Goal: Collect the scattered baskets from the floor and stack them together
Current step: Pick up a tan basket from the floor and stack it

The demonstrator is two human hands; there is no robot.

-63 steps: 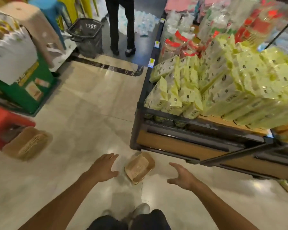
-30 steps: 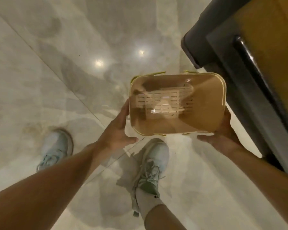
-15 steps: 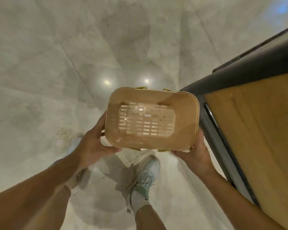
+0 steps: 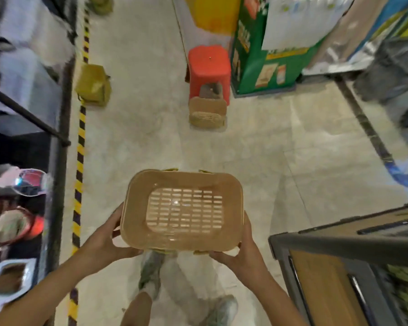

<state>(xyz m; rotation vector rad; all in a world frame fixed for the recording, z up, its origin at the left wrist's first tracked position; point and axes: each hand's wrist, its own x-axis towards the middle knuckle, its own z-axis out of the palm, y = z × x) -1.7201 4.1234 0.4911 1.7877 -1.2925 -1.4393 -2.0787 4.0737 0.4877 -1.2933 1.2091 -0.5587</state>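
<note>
We held a tan basket [image 4: 183, 210] above the floor [image 4: 257, 156], open side up. Our left hand [image 4: 104, 241] gripped its left end and our right hand [image 4: 239, 252] its right end, fingers curled under the rim. Farther ahead, a second basket [image 4: 207, 114] sat on the floor against a red stool [image 4: 209, 67]. A third, olive basket [image 4: 93, 84] lay beside the striped line [image 4: 80, 147], by the left shelf.
</note>
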